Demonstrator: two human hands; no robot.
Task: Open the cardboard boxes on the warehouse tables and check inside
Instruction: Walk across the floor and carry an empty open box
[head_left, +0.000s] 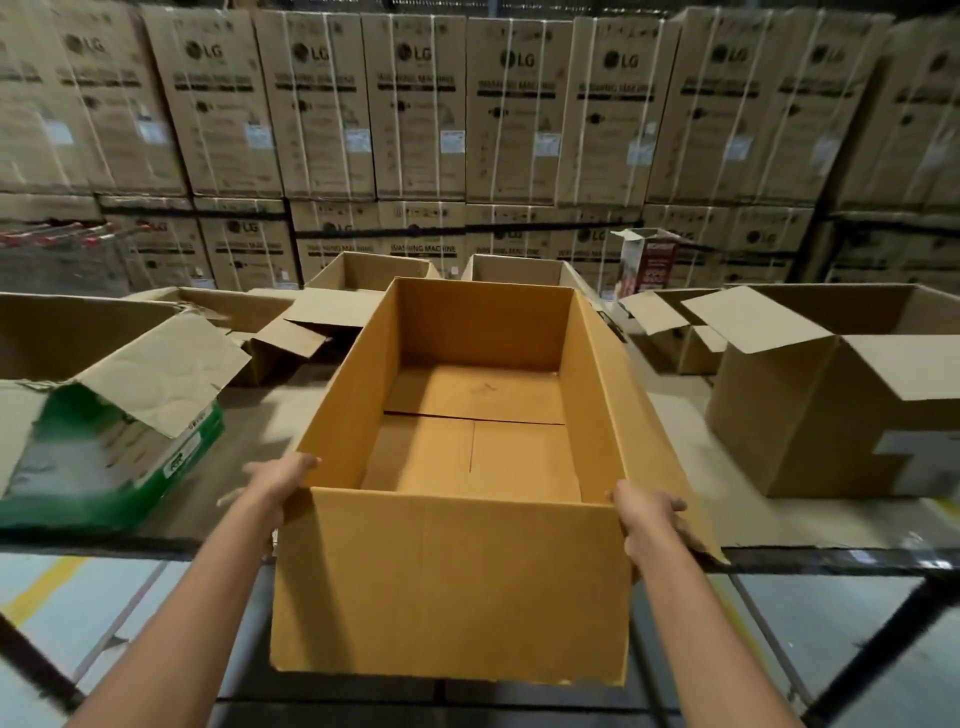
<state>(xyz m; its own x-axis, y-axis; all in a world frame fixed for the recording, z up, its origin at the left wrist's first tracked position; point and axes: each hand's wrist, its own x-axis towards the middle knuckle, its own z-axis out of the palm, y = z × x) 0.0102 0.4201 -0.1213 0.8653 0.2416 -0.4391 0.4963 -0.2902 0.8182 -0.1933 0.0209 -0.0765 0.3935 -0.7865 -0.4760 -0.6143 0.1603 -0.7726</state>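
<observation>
Cardboard box looks empty, likely light, bendy; left hand and right hand grip its near corners.

Open orange box interior clear from above, green-printed box crowding left, brown box right

LG cartons stacked at bk, trolleys far L.

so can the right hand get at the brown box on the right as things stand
Likely yes, once freed: the right hand grips the orange box at its near corner, and only bare table lies between it and the brown box.
</observation>
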